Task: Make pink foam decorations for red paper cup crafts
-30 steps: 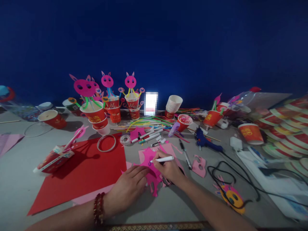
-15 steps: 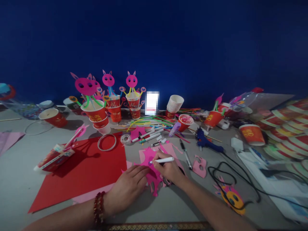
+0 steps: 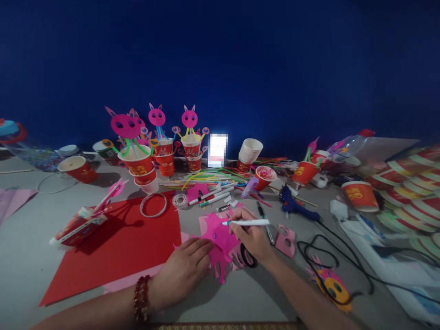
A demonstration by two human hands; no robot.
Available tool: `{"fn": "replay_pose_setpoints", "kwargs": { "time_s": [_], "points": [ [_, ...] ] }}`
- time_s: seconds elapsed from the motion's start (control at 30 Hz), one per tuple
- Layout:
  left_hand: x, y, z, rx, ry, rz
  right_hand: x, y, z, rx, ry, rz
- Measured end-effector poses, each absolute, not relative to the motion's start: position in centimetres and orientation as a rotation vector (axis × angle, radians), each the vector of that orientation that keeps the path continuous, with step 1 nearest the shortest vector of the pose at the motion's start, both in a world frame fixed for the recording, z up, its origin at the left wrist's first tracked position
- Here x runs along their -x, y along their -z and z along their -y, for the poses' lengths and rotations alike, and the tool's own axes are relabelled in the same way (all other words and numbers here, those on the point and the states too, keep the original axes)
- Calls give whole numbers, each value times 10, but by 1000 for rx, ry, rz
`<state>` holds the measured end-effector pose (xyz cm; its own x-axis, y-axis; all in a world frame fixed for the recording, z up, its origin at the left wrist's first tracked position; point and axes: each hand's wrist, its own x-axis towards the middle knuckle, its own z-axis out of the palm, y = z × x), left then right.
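My right hand (image 3: 250, 236) grips a white marker pen (image 3: 252, 222), its blue tip just above a bright pink paper cut-out (image 3: 220, 236) with spiky edges. A small blue ring mark shows on the cut-out, left of the tip. My left hand (image 3: 187, 263) lies flat with its fingers stretched out, fingertips pressing the cut-out's left side. Beneath the cut-out are pieces of light pink paper. Black-handled scissors (image 3: 248, 256) lie partly hidden under my right hand.
A red sheet (image 3: 117, 243) covers the table at left, with a tape ring (image 3: 179, 200) nearby. Decorated paper cups (image 3: 137, 167) stand at the back left. A blue glue gun (image 3: 297, 208) with a looping black cable lies right. Felt pens (image 3: 213, 197) and coloured straws (image 3: 206, 176) lie behind my hands.
My right hand has moved right and slightly up with the marker pen, uncovering the blue ring mark and more of the scissors. My left hand has stayed nearly in place.
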<state>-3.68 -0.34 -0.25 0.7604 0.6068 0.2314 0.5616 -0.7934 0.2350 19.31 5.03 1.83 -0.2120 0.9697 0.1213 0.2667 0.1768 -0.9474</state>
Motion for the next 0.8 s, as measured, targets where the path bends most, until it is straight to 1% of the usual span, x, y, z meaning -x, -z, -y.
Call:
{"fn": "replay_pose_setpoints", "kwargs": {
  "time_s": [0.2, 0.4, 0.6, 0.8],
  "points": [
    [36, 4, 4, -2825, -432, -942, -204, -12, -51, 1243, -995, 1840],
    [37, 3, 4, -2819, -414, -940, -200, 0, -49, 1232, -926, 1824],
    [37, 5, 4, -2825, -373, -943, -199, -2, -47, 1256, -923, 1861],
    [37, 3, 4, -2811, -404, -961, -199, -1, -47, 1310, -898, 1892]
  ]
}}
